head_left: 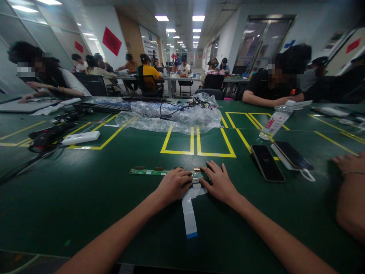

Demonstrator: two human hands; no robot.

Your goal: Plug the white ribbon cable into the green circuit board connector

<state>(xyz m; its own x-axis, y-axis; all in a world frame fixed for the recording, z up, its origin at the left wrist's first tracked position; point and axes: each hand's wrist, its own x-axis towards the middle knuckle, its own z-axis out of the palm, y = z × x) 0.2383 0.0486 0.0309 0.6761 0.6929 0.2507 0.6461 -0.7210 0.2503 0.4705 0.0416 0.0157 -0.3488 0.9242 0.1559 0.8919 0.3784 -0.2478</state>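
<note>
On a green table (114, 190), at the left, a white device (81, 138) lies beside dark gear (48, 140), both well apart from the hands. Further right and toward the back, clear plastic (173, 116) is heaped with black wires on top.

Nearer, at the middle, a thin green board (149, 172) lies flat, its left end sticking out bare. The left hand (177, 182) rests over it, fingers together and bent down, probably to steady it. A white ribbon (189, 217) trails from between the hands toward the wearer, blue end nearest, perhaps simply following its own fold. The right hand (218, 180) covers the board's right part, fingers apart, seemingly to keep that end in place; whether either hand pinches it, I cannot tell.

Right of the hands are a black phone (267, 163), a tilted-looking bottle (275, 121) behind it, and a second phone (293, 155). At the edge, another person's arm (352, 194) rests.
</note>
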